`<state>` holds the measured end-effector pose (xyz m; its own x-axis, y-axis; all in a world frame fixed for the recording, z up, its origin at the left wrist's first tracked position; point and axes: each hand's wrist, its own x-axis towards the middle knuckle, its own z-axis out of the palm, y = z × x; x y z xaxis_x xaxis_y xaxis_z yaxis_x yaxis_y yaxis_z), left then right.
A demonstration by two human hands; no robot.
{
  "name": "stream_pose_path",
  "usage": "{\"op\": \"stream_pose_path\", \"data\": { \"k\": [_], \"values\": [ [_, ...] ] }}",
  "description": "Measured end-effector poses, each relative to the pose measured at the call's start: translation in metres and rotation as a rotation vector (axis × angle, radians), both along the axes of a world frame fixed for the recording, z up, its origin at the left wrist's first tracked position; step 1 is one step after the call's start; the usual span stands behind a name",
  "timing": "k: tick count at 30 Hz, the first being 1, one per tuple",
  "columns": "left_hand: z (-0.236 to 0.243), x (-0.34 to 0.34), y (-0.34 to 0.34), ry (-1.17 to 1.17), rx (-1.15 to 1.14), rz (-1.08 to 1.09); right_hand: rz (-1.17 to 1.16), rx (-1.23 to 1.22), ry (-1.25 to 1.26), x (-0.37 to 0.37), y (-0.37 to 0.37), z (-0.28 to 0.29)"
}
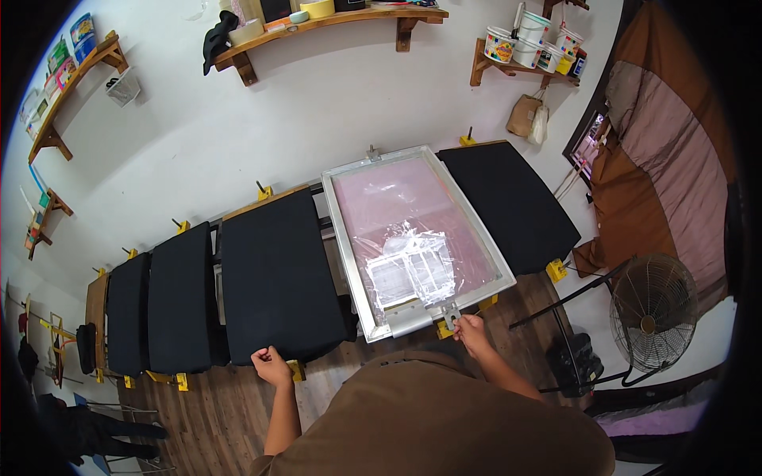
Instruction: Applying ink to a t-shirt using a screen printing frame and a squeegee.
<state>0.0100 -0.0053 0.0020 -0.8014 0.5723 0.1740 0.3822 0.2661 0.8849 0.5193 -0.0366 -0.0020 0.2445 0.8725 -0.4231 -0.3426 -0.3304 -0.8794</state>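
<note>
A metal-framed screen [418,214] with a pinkish mesh and glossy tape on its lower part lies on the table, between pallets covered in black fabric. My right hand [470,333] is closed on a metal clamp [451,316] at the frame's front edge. My left hand [271,365] has its fingers curled at the front edge of the black-covered pallet [278,278] left of the screen; what they hold, if anything, is too small to make out.
More black-covered pallets [178,293] run leftward, another [508,206] lies right. Yellow brackets [556,270] line the table. A standing fan [652,317] is at right. Wall shelves [329,17] carry tubs and rolls. A person in dark clothing [111,428] stands at lower left.
</note>
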Motion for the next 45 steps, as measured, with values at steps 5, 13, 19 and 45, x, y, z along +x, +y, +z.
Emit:
{"op": "stream_pose_path", "data": {
  "k": [5, 13, 19, 45],
  "values": [
    [-0.005, -0.003, -0.001, -0.019, 0.020, 0.043, 0.014, -0.005, -0.007, 0.000, 0.001, 0.000],
    [-0.006, -0.002, -0.001, -0.029, 0.008, 0.037, 0.017, 0.004, 0.015, 0.002, 0.000, 0.000],
    [-0.011, -0.005, -0.001, -0.032, 0.044, 0.043, 0.017, 0.003, 0.024, 0.003, 0.000, -0.002],
    [-0.007, -0.001, 0.000, -0.016, 0.030, 0.089, 0.025, 0.017, 0.053, 0.003, -0.001, 0.004]
  ]
}}
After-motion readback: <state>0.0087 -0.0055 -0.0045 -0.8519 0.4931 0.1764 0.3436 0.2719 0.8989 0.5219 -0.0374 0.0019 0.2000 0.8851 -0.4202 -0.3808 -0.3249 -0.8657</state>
